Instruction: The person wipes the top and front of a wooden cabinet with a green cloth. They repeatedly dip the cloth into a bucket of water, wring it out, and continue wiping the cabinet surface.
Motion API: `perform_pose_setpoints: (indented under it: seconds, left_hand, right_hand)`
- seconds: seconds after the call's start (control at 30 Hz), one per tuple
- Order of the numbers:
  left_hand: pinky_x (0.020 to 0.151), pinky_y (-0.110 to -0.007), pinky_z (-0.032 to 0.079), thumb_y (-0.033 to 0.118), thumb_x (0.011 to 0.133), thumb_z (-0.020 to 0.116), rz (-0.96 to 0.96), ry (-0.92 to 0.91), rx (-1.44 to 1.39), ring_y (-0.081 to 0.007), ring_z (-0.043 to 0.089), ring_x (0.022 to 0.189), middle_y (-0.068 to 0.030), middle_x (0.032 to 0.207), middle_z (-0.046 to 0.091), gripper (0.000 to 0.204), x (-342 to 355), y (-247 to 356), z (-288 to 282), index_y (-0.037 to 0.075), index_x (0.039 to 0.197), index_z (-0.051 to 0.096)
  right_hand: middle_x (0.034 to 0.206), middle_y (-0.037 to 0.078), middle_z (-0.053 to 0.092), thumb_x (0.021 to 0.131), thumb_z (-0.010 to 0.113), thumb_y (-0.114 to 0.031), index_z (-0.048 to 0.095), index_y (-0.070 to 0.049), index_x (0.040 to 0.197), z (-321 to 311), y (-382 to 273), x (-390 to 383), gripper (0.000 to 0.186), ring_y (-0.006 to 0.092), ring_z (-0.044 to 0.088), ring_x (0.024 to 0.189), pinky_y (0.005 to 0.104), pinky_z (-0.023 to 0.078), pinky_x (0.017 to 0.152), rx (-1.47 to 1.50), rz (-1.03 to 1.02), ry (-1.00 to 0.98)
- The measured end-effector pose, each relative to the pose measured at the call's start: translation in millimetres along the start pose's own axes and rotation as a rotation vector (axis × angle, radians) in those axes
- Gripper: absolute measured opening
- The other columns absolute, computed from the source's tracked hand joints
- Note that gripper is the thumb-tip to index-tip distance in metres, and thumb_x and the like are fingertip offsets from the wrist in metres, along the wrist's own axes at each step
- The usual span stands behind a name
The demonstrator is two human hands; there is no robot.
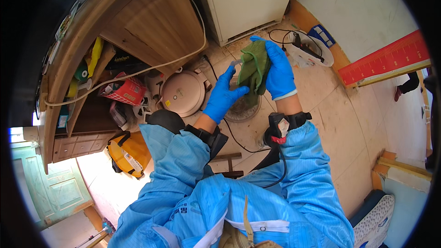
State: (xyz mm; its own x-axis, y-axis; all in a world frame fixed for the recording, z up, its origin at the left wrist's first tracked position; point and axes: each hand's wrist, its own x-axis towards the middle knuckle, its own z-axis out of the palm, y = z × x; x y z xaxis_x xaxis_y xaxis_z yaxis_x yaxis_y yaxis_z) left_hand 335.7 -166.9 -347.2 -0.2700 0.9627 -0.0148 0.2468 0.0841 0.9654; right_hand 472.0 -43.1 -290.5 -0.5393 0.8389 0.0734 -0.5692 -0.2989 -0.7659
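Note:
A green cloth (255,66) is bunched between my two blue-gloved hands, in front of my body and above the floor. My right hand (279,72) is closed round its right side. On the other side, my left hand (224,97) has its fingers curled at a clear, see-through piece (236,67) and its thumb against the cloth. The cloth hides most of that clear piece, so its kind cannot be told. Below my hands, a round, see-through basin (242,112) stands on the floor, partly covered by the cloth and my left hand.
A round pink-beige electric pan (183,94) sits left, beside a wooden desk (151,23) with cluttered shelves. A yellow bag (130,154) lies nearer. A white cabinet (248,0) stands ahead. At right are a white tub (312,50) with a black cable and a red ruler-like board (386,59).

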Motion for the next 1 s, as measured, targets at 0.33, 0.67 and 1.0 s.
perform_pose_setpoints:
  seconds: [0.33, 0.67, 1.0]
  left_hand:
    - [0.096, -0.027, 0.046, 0.021, 0.099, 0.061, -0.042, 0.181, -0.291, -0.0136, 0.06, 0.104, -0.0058, 0.11, 0.069, 0.032, 1, 17, -29, 0.004, 0.126, 0.065]
    - [0.085, -0.032, 0.055, 0.023, 0.102, 0.054, -0.12, 0.151, -0.819, -0.0207, 0.067, 0.098, -0.0104, 0.113, 0.07, 0.03, 12, 56, -59, 0.002, 0.12, 0.066]
    - [0.088, -0.034, 0.056, 0.028, 0.102, 0.052, -0.23, 0.061, -0.944, -0.0241, 0.067, 0.102, -0.0159, 0.117, 0.068, 0.04, 13, 90, -82, -0.003, 0.125, 0.061]
  right_hand:
    - [0.122, 0.014, 0.066, 0.103, 0.05, -0.032, 0.06, 0.003, 0.128, 11, -5, -3, 0.044, 0.0218, 0.064, 0.108, 0.0336, 0.051, 0.097, 0.091, 0.026, -0.046]
    - [0.131, 0.019, 0.061, 0.1, 0.056, -0.034, 0.057, -0.005, 0.137, 6, -19, -1, 0.047, 0.0244, 0.063, 0.115, 0.0353, 0.05, 0.099, -0.409, 0.426, -0.218]
    - [0.137, 0.013, 0.058, 0.083, 0.077, -0.022, 0.052, -0.008, 0.142, 15, 9, -10, 0.065, 0.0254, 0.053, 0.129, 0.0377, 0.038, 0.113, -0.841, -0.008, -0.342]
